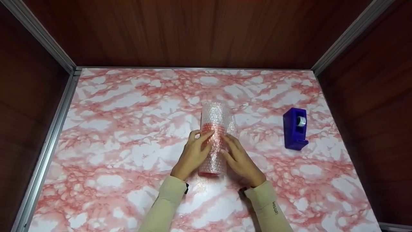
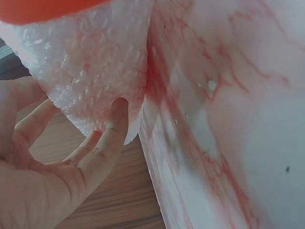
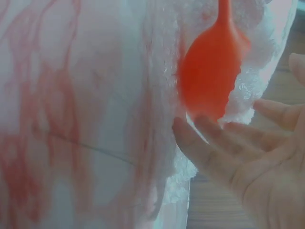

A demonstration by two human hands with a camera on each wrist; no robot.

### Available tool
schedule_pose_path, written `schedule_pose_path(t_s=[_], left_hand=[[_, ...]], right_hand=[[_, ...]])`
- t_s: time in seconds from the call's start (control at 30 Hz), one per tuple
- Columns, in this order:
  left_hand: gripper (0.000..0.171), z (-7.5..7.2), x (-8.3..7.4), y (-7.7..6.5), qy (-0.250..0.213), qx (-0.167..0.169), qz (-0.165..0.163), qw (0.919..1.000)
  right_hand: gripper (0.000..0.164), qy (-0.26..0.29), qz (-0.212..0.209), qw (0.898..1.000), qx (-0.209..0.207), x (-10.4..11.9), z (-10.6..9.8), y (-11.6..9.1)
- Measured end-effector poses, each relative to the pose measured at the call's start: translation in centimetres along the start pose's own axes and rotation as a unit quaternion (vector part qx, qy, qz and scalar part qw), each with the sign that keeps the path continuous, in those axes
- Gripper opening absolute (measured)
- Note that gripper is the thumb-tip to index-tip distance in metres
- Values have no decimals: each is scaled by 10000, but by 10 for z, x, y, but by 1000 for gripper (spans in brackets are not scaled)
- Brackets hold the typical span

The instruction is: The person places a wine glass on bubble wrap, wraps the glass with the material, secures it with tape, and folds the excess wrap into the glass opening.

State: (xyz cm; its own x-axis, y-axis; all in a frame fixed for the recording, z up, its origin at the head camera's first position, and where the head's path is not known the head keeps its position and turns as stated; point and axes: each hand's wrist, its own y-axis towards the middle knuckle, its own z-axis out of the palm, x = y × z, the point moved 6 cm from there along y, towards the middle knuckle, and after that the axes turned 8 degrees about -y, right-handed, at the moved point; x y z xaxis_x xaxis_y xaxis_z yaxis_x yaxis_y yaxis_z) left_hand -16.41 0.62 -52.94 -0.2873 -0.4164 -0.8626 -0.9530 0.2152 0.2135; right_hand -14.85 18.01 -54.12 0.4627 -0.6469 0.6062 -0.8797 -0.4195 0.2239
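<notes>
A roll of bubble wrap (image 1: 214, 112) stretches away from me on the table, wound round a smooth orange-red thing (image 3: 209, 71). Through the wrap the red shows along its near half, and an orange edge (image 2: 52, 9) shows at the near end. In the right wrist view it has a narrow stem and a wide rounded part; its kind stays hidden. My left hand (image 1: 192, 154) rests on the roll's left side, fingers spread and gently bent. From the right, my right hand (image 1: 243, 161) touches the wrap with fairly straight fingertips. Both thumbs lie near its top.
A purple tape dispenser (image 1: 294, 129) with a roll of tape stands on the right of the red-and-white marbled table (image 1: 128, 129). A loose flap of bubble wrap (image 1: 232, 122) lies along the roll's right side. Dark wooden panels (image 1: 193, 32) enclose the table at back and sides.
</notes>
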Motion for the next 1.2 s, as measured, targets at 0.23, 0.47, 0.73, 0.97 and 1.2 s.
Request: schedule_pose_path(t_s=[0.23,0.47,0.73,0.97,1.2], left_hand=[[41,0,-3,1,-101,-73,35,9999],[41,1,-5,0,-179,-115,128,9997],[42,0,-3,-2,-220,-29,31,9997],[47,-2,2,-2,-207,32,-301,9993],[44,-1,4,-2,-377,117,-332,9987]], right_hand=[[53,-722,-633,9937,-582,8,-10,0],[52,-74,-240,9993,-262,2,-7,0],[56,666,-20,9978,18,-5,0,-3],[56,394,-6,9992,-104,-6,0,-5],[55,498,67,9987,-70,-10,-1,-7]])
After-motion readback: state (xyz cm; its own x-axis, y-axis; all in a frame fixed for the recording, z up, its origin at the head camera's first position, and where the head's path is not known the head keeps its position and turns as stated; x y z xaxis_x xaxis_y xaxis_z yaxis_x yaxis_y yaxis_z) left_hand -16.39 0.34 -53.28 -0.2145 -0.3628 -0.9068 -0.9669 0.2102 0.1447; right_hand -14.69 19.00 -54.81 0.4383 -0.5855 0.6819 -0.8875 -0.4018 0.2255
